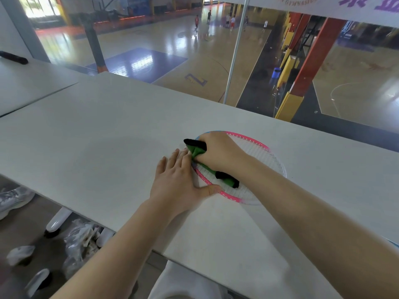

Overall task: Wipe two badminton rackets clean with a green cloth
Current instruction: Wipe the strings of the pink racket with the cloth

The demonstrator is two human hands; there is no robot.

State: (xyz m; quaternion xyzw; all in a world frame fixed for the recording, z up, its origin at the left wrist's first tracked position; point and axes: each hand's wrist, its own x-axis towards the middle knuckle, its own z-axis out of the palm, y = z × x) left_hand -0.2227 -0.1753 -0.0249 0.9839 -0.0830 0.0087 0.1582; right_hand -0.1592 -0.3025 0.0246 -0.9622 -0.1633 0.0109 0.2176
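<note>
From the head camera, a badminton racket with a pink and pale blue frame and white strings lies flat on the long pale grey tabletop, its oval head toward the far right of the surface; the shaft and handle are hidden under the right forearm, so their lie cannot be told. The right hand has its fingers curled round a bunched green cloth with black edging, pressing it onto the near-left part of the strung head, with a loose tail of cloth trailing across the strings toward the wrist. The left hand lies flat with straight fingers on the table just beside the frame, thumb touching the pink rim, bracing it and holding nothing. A second racket is not clearly in view; a sliver of pale blue at the right edge of the picture may belong to one. The racket looks light and likely to slide on the smooth top, so steadying the rim as the left hand does seems wise; the strings probably give a little under pressure, and the thin frame is best pressed gently. The cloth is soft and limp and handles best bunched in the fist. Beyond the table a gymnasium floor spreads out below.
</note>
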